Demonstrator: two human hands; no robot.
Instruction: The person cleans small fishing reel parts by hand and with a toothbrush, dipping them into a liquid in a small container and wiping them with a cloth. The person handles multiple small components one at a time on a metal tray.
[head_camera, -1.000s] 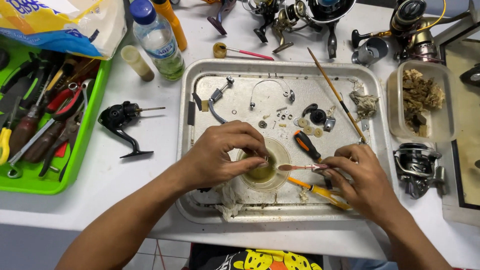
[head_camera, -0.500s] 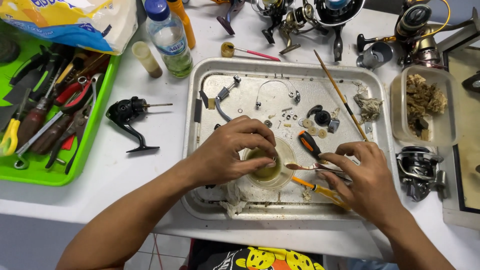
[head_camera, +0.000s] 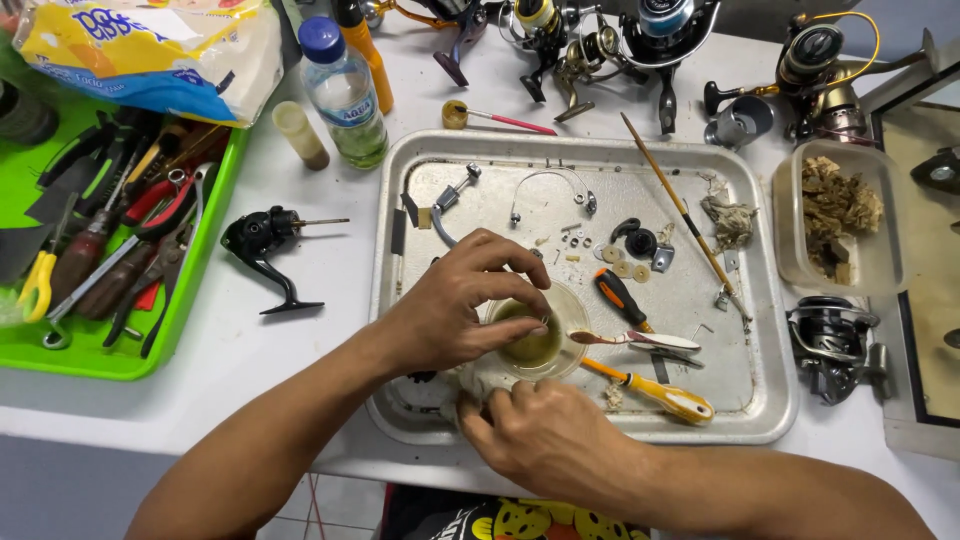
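My left hand (head_camera: 450, 310) reaches into the metal tray (head_camera: 770, 420), its fingertips closed around the rim of a small clear cup (head_camera: 530, 345) holding yellowish liquid. My right hand (head_camera: 545, 440) lies at the tray's near edge, just below the cup. Its fingers curl on a crumpled white cloth (head_camera: 468, 385) beside the cup. A small brush (head_camera: 640, 340) lies loose with its tip at the cup's right rim. An orange-handled screwdriver (head_camera: 655, 392) and a black-and-orange one (head_camera: 620, 298) lie to the right of the cup.
Small washers, screws and reel parts (head_camera: 630, 250) lie scattered in the tray, with a thin wooden stick (head_camera: 680, 210). A black reel body (head_camera: 262, 245), a water bottle (head_camera: 345, 95) and a green tool tray (head_camera: 195, 300) are on the left. Several reels (head_camera: 600, 40) and a clear tub (head_camera: 835, 220) stand behind and right.
My right hand let go of the brush and moved left, from the tray's right side to the cloth below the cup. The left hand stayed on the cup.
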